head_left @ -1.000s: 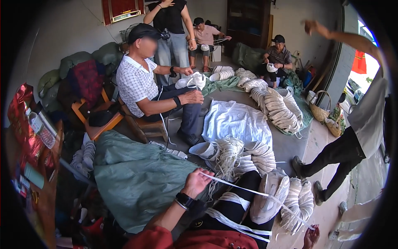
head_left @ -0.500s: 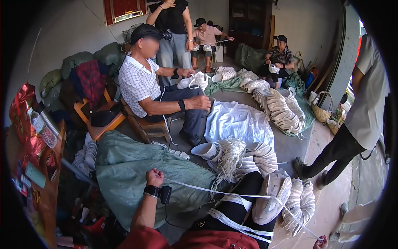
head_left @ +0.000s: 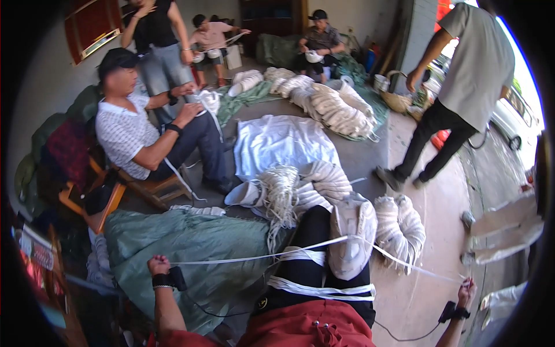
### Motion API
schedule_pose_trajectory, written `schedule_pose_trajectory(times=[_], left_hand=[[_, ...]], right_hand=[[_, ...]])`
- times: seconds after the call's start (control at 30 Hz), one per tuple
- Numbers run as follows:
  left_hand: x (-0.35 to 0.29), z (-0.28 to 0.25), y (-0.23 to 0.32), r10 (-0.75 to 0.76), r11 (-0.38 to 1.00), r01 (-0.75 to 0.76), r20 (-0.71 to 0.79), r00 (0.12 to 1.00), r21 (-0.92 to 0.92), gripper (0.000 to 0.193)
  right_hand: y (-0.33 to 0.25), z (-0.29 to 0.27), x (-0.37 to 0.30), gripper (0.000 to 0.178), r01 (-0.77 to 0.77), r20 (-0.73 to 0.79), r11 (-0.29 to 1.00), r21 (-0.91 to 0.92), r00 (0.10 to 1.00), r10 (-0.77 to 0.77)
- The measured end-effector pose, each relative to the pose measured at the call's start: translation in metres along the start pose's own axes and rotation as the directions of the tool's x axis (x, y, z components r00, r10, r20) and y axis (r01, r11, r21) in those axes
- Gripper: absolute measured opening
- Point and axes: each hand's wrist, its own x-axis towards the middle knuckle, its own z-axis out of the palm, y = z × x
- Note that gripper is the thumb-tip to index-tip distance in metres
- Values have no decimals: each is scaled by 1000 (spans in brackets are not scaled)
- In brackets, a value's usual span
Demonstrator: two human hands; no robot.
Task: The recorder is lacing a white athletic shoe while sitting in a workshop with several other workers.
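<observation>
A white shoe upper rests toe-away on my right thigh and knee. Across it runs a long white shoelace, stretched out to both sides. My left hand is closed on one end, above the green sack. Far out on the right, my right hand pinches the other end. Both arms are spread wide. White straps wrap around my dark trousers at the thighs.
Beyond my knees lie a bundle of loose laces and nested white uppers. Another curved stack sits right of my knee. A white sheet covers floor ahead. Seated co-workers handle white pieces; a person stands at right.
The view has swung to the right. My right hand has moved up and outward into fuller view, still holding the lace. The left hand keeps its end, and the lace is spread wider.
</observation>
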Motion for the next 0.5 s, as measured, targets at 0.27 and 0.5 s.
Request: schedule_pose_trajectory(times=[0.27, 0.5], left_hand=[[41, -41, 88, 245, 900, -281, 145, 958, 333, 13], [45, -67, 131, 425, 651, -471, 228, 876, 596, 16]], right_hand=[[3, 50, -59, 8, 4, -198, 1000, 24, 980, 0], [-12, 38, -63, 5, 89, -309, 996, 0, 947, -85]])
